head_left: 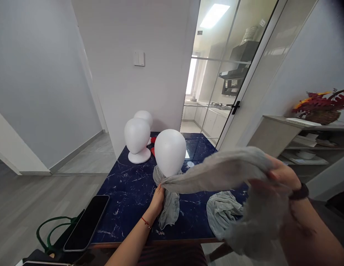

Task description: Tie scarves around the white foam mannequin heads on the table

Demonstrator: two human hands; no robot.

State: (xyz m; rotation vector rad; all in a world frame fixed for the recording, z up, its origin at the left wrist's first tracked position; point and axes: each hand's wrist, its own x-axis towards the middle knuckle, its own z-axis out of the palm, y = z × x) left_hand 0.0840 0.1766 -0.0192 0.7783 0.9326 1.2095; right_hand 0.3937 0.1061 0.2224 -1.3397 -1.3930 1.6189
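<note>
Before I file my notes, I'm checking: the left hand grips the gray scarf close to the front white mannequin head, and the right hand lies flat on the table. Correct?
Not the right hand: the head view shows it raised, holding the gray scarf. The left hand does grip it close to the front white mannequin head.

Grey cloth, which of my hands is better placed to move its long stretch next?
Probably your right hand: it holds the grey cloth out to the side, while your left hand holds it gathered close to the front white head.
</note>
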